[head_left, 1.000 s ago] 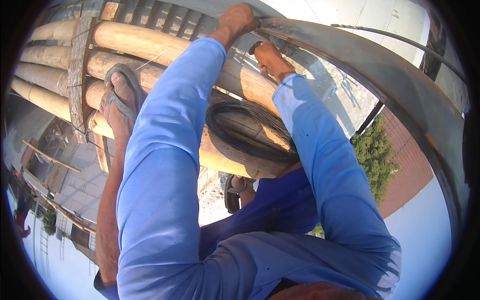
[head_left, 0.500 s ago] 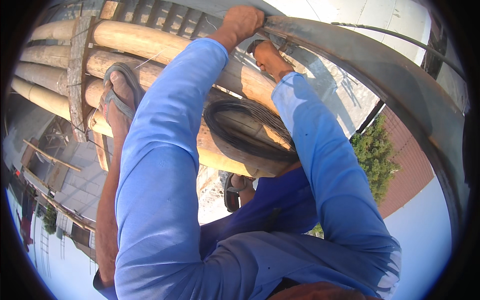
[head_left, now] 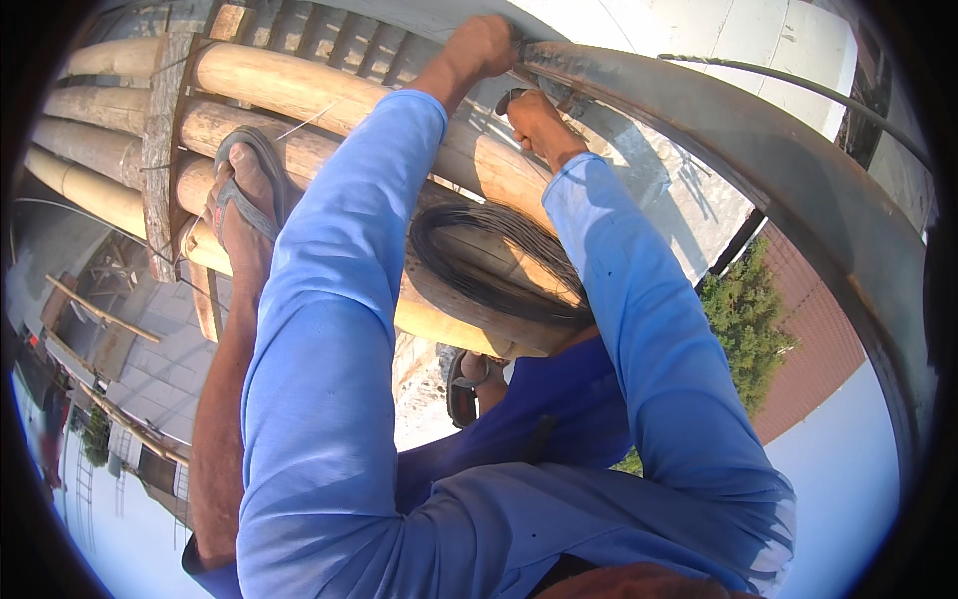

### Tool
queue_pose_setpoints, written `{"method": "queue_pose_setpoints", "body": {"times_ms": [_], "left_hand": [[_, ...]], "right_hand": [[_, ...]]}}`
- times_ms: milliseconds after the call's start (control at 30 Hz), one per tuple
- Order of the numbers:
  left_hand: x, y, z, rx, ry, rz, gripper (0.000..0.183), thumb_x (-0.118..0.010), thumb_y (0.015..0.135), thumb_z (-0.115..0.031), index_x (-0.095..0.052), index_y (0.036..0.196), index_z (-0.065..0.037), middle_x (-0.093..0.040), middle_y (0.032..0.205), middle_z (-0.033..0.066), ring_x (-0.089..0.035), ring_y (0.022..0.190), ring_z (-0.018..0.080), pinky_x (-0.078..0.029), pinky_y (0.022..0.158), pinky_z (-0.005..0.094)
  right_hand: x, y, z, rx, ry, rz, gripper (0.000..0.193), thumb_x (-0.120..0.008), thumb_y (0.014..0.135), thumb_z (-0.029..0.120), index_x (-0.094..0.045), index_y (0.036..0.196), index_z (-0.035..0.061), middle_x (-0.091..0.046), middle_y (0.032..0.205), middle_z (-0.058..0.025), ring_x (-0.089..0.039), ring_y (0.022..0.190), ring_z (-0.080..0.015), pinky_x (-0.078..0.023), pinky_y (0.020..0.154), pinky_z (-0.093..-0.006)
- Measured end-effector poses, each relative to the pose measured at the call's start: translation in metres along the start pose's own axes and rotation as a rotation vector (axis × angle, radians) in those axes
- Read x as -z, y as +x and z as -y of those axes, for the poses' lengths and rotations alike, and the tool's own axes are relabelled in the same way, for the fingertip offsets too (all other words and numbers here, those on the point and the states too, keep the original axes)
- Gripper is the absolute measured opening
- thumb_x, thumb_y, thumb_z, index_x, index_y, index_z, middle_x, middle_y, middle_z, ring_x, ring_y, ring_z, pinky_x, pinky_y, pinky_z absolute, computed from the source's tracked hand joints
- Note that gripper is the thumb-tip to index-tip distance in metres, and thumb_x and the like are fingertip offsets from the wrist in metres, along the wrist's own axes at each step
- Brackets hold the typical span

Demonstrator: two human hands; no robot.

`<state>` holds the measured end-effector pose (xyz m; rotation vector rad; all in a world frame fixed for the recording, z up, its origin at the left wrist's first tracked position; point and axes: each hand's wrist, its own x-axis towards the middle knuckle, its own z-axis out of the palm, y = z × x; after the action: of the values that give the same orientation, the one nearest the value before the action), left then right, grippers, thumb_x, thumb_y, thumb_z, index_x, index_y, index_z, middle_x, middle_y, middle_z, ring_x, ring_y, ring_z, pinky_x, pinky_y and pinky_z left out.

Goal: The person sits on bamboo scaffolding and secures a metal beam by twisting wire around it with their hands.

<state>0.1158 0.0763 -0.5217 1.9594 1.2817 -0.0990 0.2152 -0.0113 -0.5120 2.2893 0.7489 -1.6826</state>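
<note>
My left hand [head_left: 481,50] is closed, up against the near end of a long curved-looking steel beam [head_left: 699,110]; what its fingers hold, if anything, is hidden. Just below and to the right, my right hand [head_left: 544,128] grips a tool with a dark curved handle [head_left: 509,101]; its working end cannot be made out. Under my forearms, a coil of thin black wire [head_left: 534,240] lies on the bamboo poles [head_left: 289,85]. A thin strand of wire [head_left: 307,120] sticks out over the poles, left of my left sleeve.
My sandalled left foot [head_left: 249,190] stands on the poles beside a rough wooden crosspiece [head_left: 160,150]. The other foot [head_left: 479,379] is lower, beyond the coil. A dark rod [head_left: 788,70] runs above the beam. Far below are a tree [head_left: 743,324] and a reddish roof [head_left: 808,319].
My left forearm has shifted slightly to the right and my right hand slightly down. Both hands keep to the same spot by the beam's end; the view has moved a little.
</note>
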Motion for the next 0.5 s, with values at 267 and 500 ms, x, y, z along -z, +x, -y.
{"method": "queue_pose_setpoints", "body": {"times_ms": [267,500], "left_hand": [[0.023,-0.008,-0.004,-0.103,0.233,0.14,0.025,-0.048,0.078,-0.013,-0.067,0.092,-0.005,-0.064,0.098,0.018,-0.061,0.092,0.0331,-0.048,0.079,0.0397],[0.059,-0.053,0.027,-0.151,0.229,0.391,0.027,-0.058,0.075,-0.024,-0.067,0.086,-0.001,-0.064,0.086,0.0223,-0.062,0.082,0.0361,-0.047,0.076,0.0426]], "right_hand": [[-0.011,0.018,-0.003,0.02,0.012,-0.001,0.019,-0.055,0.079,0.013,-0.061,0.081,-0.0046,-0.058,0.06,-0.0164,-0.055,0.047,-0.0256,-0.043,0.044,-0.0381],[-0.001,-0.022,0.004,0.217,0.496,0.2,0.028,-0.046,0.088,0.021,-0.055,0.109,0.0043,-0.057,0.086,-0.0063,-0.054,0.061,-0.0155,-0.044,0.052,-0.0336]]}}
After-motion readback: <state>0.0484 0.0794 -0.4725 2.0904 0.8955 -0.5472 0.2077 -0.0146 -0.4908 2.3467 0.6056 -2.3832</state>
